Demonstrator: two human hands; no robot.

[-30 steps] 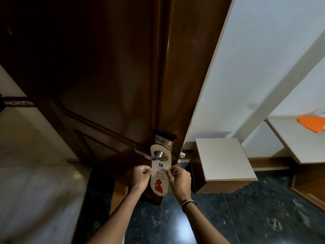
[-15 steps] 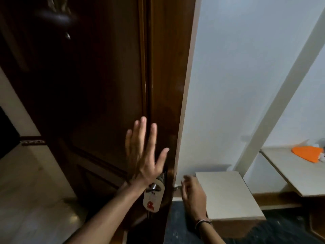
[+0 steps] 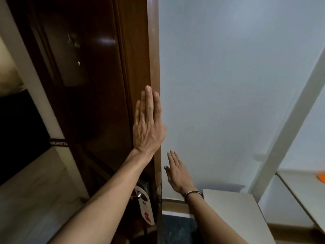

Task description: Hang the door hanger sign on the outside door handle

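Observation:
The cream door hanger sign (image 3: 145, 207) with a red figure hangs from the metal door handle (image 3: 136, 196) low on the dark wooden door (image 3: 91, 103). My left hand (image 3: 148, 124) lies flat and open against the door near its edge, well above the handle. My right hand (image 3: 176, 173), a band on its wrist, is open with fingers straight, held by the door's edge to the right of the sign. Neither hand touches the sign. My left forearm hides part of the handle.
A white wall (image 3: 228, 85) fills the right side. A low white-topped cabinet (image 3: 233, 213) stands below my right arm. A shelf (image 3: 302, 187) at far right carries an orange thing (image 3: 321, 177). A pale floor (image 3: 35, 199) lies beyond the door.
Both hands let go of the sign, which stays on the handle. My left hand rose and flattened on the door near its edge; my right hand lifted beside the edge. The view tilted up.

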